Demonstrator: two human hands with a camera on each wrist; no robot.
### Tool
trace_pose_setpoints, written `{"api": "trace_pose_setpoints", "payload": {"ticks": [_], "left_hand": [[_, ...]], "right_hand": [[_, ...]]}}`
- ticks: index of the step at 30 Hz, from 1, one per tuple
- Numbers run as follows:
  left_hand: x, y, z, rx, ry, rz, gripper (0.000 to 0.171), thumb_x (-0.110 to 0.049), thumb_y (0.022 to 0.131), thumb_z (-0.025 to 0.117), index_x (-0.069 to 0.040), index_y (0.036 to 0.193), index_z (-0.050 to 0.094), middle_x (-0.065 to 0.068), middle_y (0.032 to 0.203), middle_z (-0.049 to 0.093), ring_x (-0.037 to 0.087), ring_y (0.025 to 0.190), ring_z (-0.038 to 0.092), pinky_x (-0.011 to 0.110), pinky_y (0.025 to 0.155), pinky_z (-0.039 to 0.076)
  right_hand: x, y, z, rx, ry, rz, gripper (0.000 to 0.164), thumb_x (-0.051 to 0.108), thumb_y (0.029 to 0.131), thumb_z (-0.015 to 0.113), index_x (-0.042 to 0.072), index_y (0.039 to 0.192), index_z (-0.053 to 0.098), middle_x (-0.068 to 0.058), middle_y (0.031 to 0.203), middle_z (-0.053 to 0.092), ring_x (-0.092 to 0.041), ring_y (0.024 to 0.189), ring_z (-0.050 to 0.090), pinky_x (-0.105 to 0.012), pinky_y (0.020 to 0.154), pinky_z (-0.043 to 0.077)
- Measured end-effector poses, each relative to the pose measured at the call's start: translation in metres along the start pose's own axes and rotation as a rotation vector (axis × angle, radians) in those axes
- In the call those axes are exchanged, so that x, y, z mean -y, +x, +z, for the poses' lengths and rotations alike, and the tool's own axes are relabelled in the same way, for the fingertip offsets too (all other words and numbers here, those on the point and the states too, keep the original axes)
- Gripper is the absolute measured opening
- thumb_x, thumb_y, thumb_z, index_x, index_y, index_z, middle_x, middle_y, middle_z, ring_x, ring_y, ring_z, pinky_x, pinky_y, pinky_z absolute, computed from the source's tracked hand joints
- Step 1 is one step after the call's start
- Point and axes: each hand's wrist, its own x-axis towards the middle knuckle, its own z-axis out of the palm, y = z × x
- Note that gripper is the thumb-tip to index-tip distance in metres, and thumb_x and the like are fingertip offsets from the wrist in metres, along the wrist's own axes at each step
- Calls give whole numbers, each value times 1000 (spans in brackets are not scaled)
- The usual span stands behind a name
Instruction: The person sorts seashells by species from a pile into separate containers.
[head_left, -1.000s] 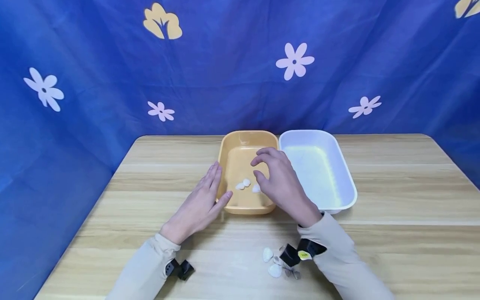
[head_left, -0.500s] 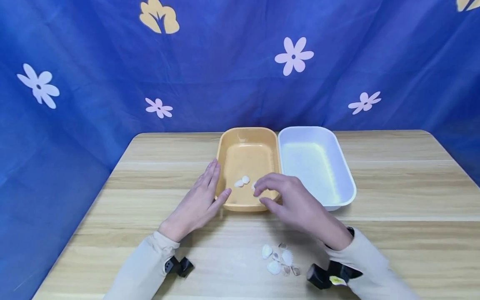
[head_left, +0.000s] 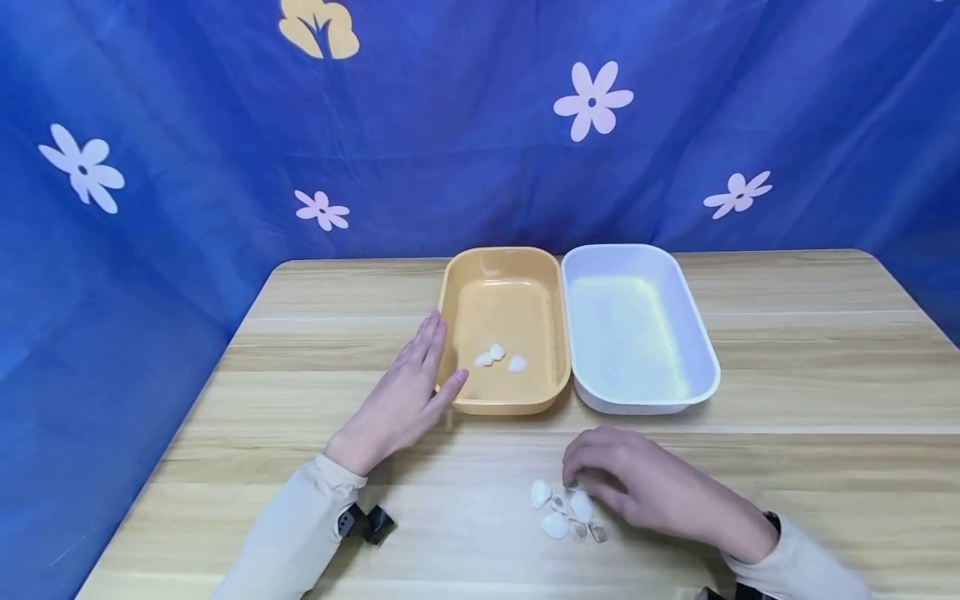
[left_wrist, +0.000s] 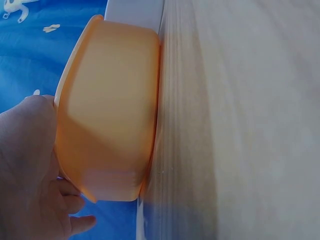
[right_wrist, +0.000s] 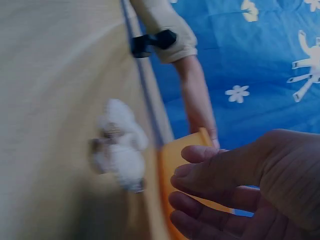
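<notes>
Three small white seashells [head_left: 517,363] can be spotted inside the orange plastic tray [head_left: 502,312], down toward its near end, two bunched up and one set slightly apart. That tray is touched on its left side by the left hand [head_left: 401,396], fingers pretty straight, thumb spread wide over the near corner, probably so it won't slide. A loose pile of seashells [head_left: 555,525], ribbed white ones plus smaller darker ones, is scattered on the wood-grain table [head_left: 787,375] in front of the tray and a bit right of it, likely put there for easy reach. At the pile's edge, the right hand [head_left: 630,475] is held with fingers loosely curved, thumb gap fairly narrow; no shell can be seen in it, and whether one's being touched can't be told. A white plastic tray [head_left: 630,325] is parked just right of the orange one.
</notes>
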Motion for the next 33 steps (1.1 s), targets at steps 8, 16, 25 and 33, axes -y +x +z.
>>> {"api": "trace_pose_setpoints", "payload": {"ticks": [8, 16, 25, 33], "left_hand": [[-1, 3, 0, 10, -4, 11, 75, -46, 103, 32, 8, 151, 10, 23, 159, 5, 29, 147, 5, 49, 118, 17], [2, 4, -1, -5, -18, 15, 74, -45, 103, 32, 8, 151, 10, 24, 159, 6, 33, 147, 8, 50, 117, 18], [2, 2, -3, -1, -26, -4, 74, -46, 104, 31, 7, 151, 10, 22, 159, 5, 32, 147, 8, 49, 118, 17], [2, 0, -1, -3, -34, -7, 74, -46, 104, 30, 6, 151, 9, 21, 159, 4, 32, 147, 8, 49, 118, 17]], "right_hand": [[-2, -17, 17, -4, -109, 31, 23, 4, 78, 74, 18, 96, 71, 10, 107, 61, -9, 100, 59, -31, 85, 54], [-5, -16, 18, -6, -164, 22, 23, 5, 77, 75, 15, 98, 73, 10, 107, 58, -8, 99, 55, -28, 82, 53], [-5, -14, 20, 8, -162, 15, 27, 19, 75, 81, 15, 101, 72, 9, 109, 55, -9, 99, 52, -27, 82, 51], [-5, -14, 25, -85, -281, 38, 31, 40, 73, 82, 20, 74, 58, 10, 99, 48, -6, 86, 45, -22, 70, 46]]}}
